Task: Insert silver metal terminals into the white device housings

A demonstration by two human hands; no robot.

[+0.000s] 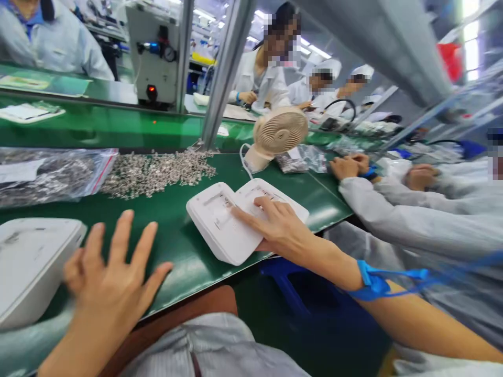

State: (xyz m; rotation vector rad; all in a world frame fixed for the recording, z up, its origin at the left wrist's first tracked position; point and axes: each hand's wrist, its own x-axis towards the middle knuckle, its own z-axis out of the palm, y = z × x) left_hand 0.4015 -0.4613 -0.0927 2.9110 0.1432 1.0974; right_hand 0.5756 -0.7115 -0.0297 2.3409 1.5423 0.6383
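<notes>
Shows a white, round-cornered housing (pixel 228 238) near the edge of the green bench (pixel 173 230), recessed face upward — sits right beside a second white housing (pixel 280 192), partly covered by the right hand (pixel 281 225). Includes a third white housing (pixel 35 262) farther left, cut off by the frame — lies well apart.

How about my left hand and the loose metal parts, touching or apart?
Apart: the head view shows green tabletop between your left hand and loose metal parts.
</notes>
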